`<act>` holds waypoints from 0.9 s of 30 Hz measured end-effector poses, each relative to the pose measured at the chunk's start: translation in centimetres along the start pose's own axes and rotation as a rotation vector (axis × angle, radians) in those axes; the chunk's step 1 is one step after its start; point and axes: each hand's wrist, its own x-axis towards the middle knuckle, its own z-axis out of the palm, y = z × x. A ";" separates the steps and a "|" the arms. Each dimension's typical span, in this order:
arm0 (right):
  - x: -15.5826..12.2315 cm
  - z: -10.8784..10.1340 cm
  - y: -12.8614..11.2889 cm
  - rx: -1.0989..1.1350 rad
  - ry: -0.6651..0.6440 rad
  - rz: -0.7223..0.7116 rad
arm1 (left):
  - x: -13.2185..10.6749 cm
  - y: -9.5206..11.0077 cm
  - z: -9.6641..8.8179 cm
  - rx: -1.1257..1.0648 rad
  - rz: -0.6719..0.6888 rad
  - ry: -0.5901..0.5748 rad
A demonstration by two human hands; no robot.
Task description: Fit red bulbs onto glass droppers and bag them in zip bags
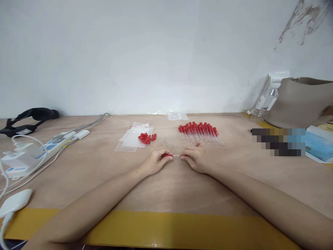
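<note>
My left hand (pixel 156 160) is pinched round a red rubber bulb (pixel 168 156). My right hand (pixel 195 159) pinches the other end of a thin clear glass tube (pixel 176 156) that spans the small gap between the two hands, just above the wooden table (pixel 166 187). Behind my left hand lies a small heap of loose red bulbs (pixel 147 138) on clear plastic bags (pixel 134 139). A row of bare glass tubes (pixel 169 140) lies in the middle. Behind my right hand sits a pile of droppers with red bulbs (pixel 200 132).
A power strip (pixel 54 144) with white cables and adapters lies at the left, with a black strap (pixel 28 119) behind it. A water bottle (pixel 266 100) and a tan bag (pixel 299 102) stand at the back right, with a blue booklet (pixel 318 146) nearby. Yellow tape (pixel 166 229) edges the table front.
</note>
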 end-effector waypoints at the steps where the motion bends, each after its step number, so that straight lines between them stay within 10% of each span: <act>1: 0.0 0.0 -0.1 -0.024 0.010 0.001 | 0.0 0.1 0.0 0.018 0.010 0.003; 22: 0.9 0.3 -1.7 0.040 -0.188 0.064 | 0.1 0.2 -0.3 0.234 0.206 -0.056; 27: 0.9 -0.7 -1.1 0.171 -0.170 0.218 | 0.3 -0.7 -2.3 0.363 0.222 0.121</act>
